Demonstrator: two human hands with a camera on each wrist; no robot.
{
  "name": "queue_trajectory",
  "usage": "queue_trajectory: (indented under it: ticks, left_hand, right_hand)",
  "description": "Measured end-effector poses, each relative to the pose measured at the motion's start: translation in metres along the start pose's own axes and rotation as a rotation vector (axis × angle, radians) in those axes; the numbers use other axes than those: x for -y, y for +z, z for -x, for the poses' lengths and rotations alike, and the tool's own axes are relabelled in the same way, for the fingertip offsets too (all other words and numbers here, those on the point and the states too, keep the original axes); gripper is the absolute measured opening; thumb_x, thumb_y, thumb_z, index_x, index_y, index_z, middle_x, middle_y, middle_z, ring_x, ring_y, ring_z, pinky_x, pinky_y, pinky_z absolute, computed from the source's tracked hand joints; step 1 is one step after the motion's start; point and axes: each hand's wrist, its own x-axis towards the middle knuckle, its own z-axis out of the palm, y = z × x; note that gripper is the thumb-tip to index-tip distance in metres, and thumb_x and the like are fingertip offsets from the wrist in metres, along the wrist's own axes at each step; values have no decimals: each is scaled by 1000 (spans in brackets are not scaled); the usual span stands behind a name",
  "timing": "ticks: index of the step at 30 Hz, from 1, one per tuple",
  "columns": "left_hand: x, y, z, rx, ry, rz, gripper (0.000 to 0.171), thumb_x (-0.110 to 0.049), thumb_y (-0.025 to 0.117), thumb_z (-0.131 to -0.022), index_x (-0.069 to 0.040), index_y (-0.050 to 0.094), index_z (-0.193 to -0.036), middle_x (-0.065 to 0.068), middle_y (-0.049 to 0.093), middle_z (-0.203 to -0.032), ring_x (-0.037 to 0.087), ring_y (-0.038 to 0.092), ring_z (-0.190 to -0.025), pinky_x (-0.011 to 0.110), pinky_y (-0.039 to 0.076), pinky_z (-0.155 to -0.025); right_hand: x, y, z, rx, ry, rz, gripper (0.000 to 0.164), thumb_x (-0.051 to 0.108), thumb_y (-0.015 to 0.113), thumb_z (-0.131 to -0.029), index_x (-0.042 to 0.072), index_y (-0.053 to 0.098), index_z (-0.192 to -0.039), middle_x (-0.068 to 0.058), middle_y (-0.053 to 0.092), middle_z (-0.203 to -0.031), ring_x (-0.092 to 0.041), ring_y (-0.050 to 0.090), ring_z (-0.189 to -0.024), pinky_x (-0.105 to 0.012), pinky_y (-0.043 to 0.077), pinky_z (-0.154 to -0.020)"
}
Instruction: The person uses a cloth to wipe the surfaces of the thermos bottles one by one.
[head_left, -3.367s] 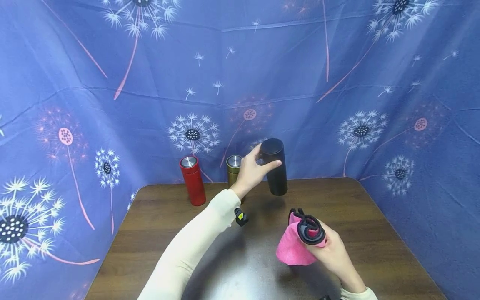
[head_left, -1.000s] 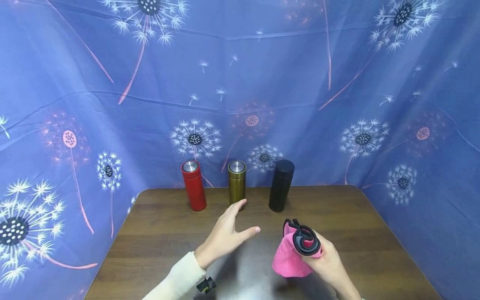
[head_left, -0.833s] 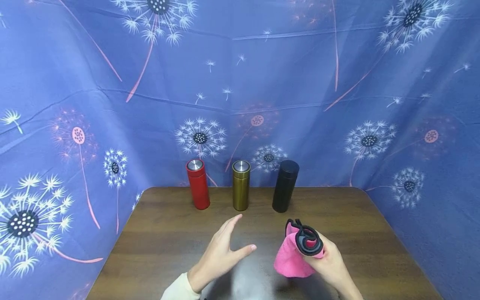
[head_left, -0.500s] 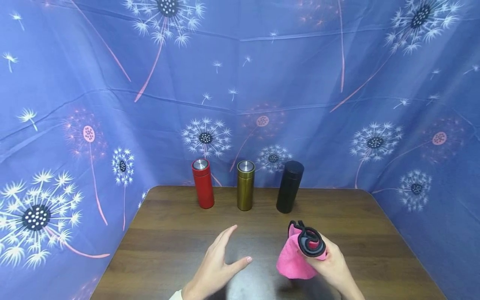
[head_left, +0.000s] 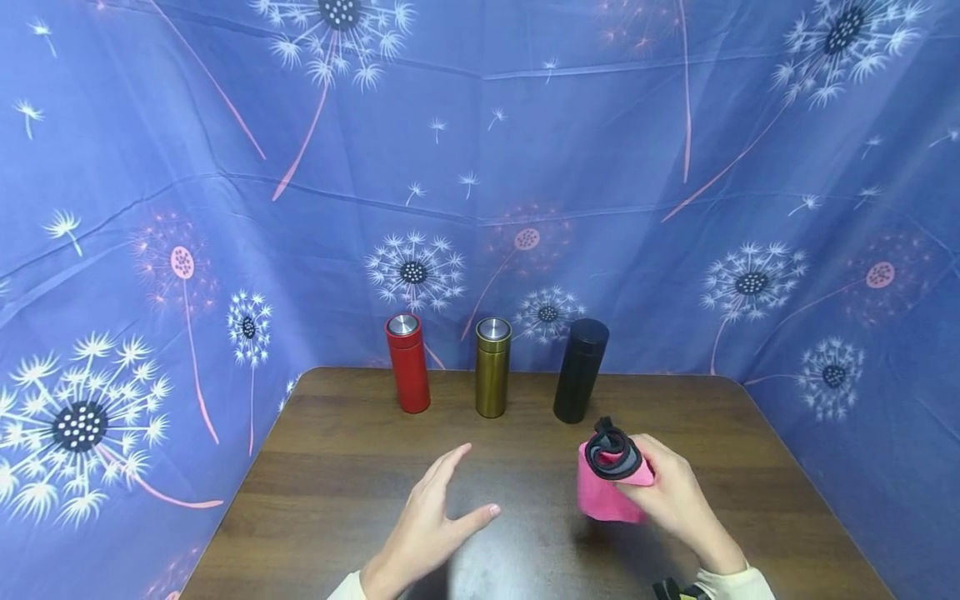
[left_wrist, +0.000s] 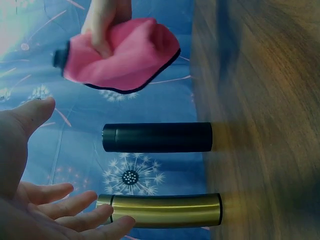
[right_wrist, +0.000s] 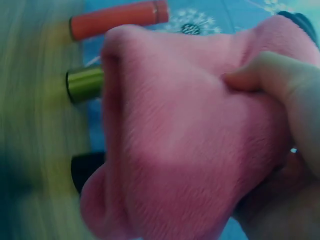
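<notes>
My right hand (head_left: 675, 492) grips a bunched pink cloth (head_left: 611, 497) with dark edging, held up over the right part of the table; its thumb presses into the fabric in the right wrist view. My left hand (head_left: 427, 521) hovers over the front middle, fingers spread and thumb apart, holding nothing. Three flasks stand upright in a row at the back: a red flask (head_left: 409, 371) on the left and a gold flask (head_left: 492, 375) in the middle, both with silvery lid tops, and an all-black flask (head_left: 580, 375) on the right, just behind the cloth.
The brown wooden table (head_left: 337, 483) has rounded back corners. Blue fabric (head_left: 615, 242) with a dandelion print hangs closely behind and on both sides of it. A black strap piece (head_left: 671, 590) sits at my right wrist.
My left hand has set the black flask down at the back right, let go and drawn back toward the front. The cloth has just moved slightly right and up in my right hand.
</notes>
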Motion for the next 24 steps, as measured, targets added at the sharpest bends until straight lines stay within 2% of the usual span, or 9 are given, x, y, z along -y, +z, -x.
queue_trajectory:
  ticks: [2, 4, 10, 15, 19, 21, 24]
  left_hand:
    - [1, -1, 1, 3, -8, -1, 81, -51, 80, -81, -13, 50, -146, 0, 53, -144, 19, 50, -131, 48, 45, -103]
    - [2, -2, 2, 6, -13, -5, 81, -52, 80, -81, -14, 50, -146, 0, 54, -143, 19, 50, -131, 48, 45, -103]
    - [5, -4, 1, 18, -21, -8, 80, -54, 78, -82, -14, 49, -146, -1, 53, -144, 19, 50, -131, 48, 45, -103]
    - [7, -6, 2, 43, -44, -10, 79, -57, 76, -83, -16, 50, -146, 0, 54, -143, 19, 51, -130, 49, 45, -102]
    - [8, -7, 3, 45, -54, -4, 78, -56, 75, -83, -17, 50, -146, -1, 54, -142, 20, 51, -129, 49, 46, -101]
    - [9, -7, 3, 42, -51, -2, 77, -56, 76, -83, -17, 51, -145, -1, 55, -142, 20, 52, -129, 49, 46, -101]
    - [10, -7, 4, 35, -48, 1, 76, -55, 77, -83, -16, 52, -144, -1, 56, -141, 20, 53, -128, 49, 47, -100]
  right_hand:
    - [-6, 4, -6, 43, -40, 49, 45, 0, 85, -60, 22, 67, -94, 15, 60, -88, -4, 56, -75, -22, 46, -63]
    - [-11, 10, -10, 115, -44, 100, 42, 3, 83, -59, 21, 66, -93, 16, 57, -85, -3, 53, -73, -25, 46, -61]
    - [-28, 36, -21, 362, 6, 213, 31, 8, 81, -64, 14, 62, -88, 11, 51, -79, -7, 48, -69, -28, 46, -59]
    - [-42, 58, -20, 449, -2, 276, 29, 8, 80, -62, 11, 59, -83, 7, 49, -75, -11, 47, -67, -32, 45, -57]
    - [-48, 75, -15, 519, 46, 315, 33, 10, 81, -65, 3, 64, -92, -3, 58, -82, -21, 57, -74, -40, 50, -64]
    - [-50, 82, -11, 555, 78, 338, 39, 11, 82, -67, -2, 65, -100, -11, 63, -91, -29, 62, -83, -46, 53, -74]
    - [-51, 87, -8, 582, 114, 362, 46, 12, 83, -69, -6, 64, -106, -18, 64, -98, -35, 64, -90, -49, 53, -80]
